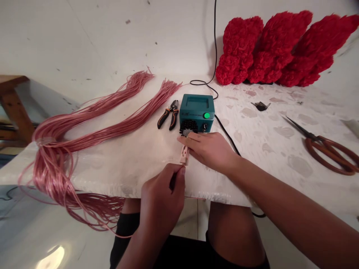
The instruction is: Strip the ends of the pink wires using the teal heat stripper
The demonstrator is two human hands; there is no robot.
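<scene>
My left hand (165, 194) is closed in a pinch on a thin pink wire, close to the table's front edge. The wire's end meets a small pale, slotted cylinder (184, 155) that sticks out toward me. My right hand (210, 149) reaches over this cylinder, fingers closed about its far part, just in front of a teal machine (196, 106). That machine has a lit green button (206, 116) and a black bristly round part at its front, partly covered by my fingers. Left of it lies a long bundle of pink wires (117, 134), tied near the table's left edge.
Wire strippers (169, 115) with black and orange handles lie left of the machine. Scissors (325, 144) rest at the right, near a small dark object (260, 106). Red flower-like bunches (269, 48) stand against the wall. A black cable (215, 41) runs behind the machine.
</scene>
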